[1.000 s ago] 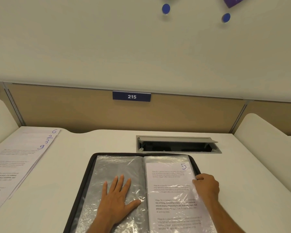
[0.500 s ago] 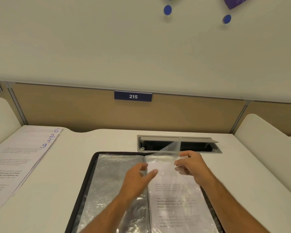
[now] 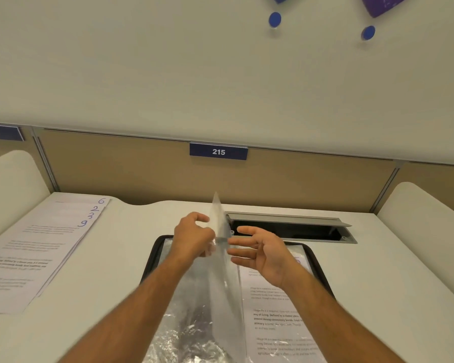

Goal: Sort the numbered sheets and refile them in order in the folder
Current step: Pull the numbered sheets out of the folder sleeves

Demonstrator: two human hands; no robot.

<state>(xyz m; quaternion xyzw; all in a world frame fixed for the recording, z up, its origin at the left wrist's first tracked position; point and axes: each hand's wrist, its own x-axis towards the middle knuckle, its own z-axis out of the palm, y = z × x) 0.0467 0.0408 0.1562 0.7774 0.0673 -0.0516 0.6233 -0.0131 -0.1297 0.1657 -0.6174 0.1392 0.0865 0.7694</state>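
The folder [image 3: 152, 260] lay open at the near edge of the worktop [image 3: 126, 297], its black rim showing at the far corners. A printed sheet [image 3: 275, 320] was filed in its right half; crinkled clear pockets filled the left. One clear sleeve [image 3: 222, 260] was stood on edge above the spine, its tip raised toward the far side. It was pinched near the top by the left hand [image 3: 193, 238], fingers curled on it. The right hand [image 3: 260, 251] was held just beside the sleeve with fingers spread and relaxed; contact could not be told. Bare worktop was left on both sides of the folder. Sheets [image 3: 37, 244] numbered 6, 2, 3, 9 were fanned well apart on the left. Just behind the hands, a cable hatch [image 3: 286, 227] stood open. Beyond it a partition carried a 215 plate [image 3: 218, 151].
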